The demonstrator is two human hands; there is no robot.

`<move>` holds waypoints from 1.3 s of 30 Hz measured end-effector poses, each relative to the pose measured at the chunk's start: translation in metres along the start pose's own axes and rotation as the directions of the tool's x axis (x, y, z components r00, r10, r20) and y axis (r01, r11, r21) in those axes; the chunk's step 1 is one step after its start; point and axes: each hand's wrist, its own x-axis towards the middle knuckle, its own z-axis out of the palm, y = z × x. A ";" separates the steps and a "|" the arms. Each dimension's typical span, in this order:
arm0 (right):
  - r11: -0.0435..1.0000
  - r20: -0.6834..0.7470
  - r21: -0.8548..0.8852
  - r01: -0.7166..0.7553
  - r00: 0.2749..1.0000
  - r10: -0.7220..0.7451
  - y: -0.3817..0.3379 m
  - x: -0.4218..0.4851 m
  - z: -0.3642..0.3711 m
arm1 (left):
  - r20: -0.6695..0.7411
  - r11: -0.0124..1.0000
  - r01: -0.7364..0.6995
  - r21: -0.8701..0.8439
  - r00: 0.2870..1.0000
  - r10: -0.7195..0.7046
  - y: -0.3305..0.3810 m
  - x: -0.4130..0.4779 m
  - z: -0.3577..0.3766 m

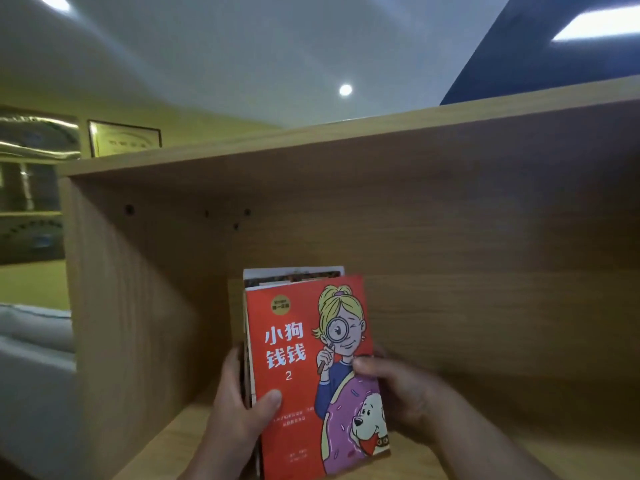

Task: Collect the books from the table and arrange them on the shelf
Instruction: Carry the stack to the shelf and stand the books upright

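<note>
I hold a small stack of books upright inside a wooden shelf compartment (450, 237). The front book (298, 358) has a red cover with a cartoon girl, a magnifying glass and a white dog. Behind it the top edges of other books (294, 274) stick out. My left hand (239, 414) grips the stack's left edge, thumb on the red cover. My right hand (401, 393) clasps the right edge, fingers on the cover. The stack's bottom is near the shelf board (180, 441); whether it touches is hidden.
The compartment's left wall (114, 289) stands close to the stack, with its top board (311, 147) overhead. Wide room lies to the right inside the shelf. Framed plaques (123, 138) hang on the yellow wall at left. A grey cushion (34, 327) lies at lower left.
</note>
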 end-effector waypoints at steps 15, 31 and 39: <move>0.610 -0.336 -0.790 0.060 0.789 -0.514 0.030 0.032 0.051 | -0.221 0.910 -0.015 0.414 0.968 0.117 -0.003 0.017 -0.003; 0.796 0.127 -0.567 0.210 0.978 -0.167 0.042 0.045 0.079 | -0.275 0.889 0.078 0.452 0.960 0.055 -0.012 0.021 -0.042; 0.628 -0.085 -0.778 0.016 0.988 -0.131 0.051 0.057 0.085 | -0.098 0.852 0.041 0.522 0.995 0.011 -0.012 0.024 -0.070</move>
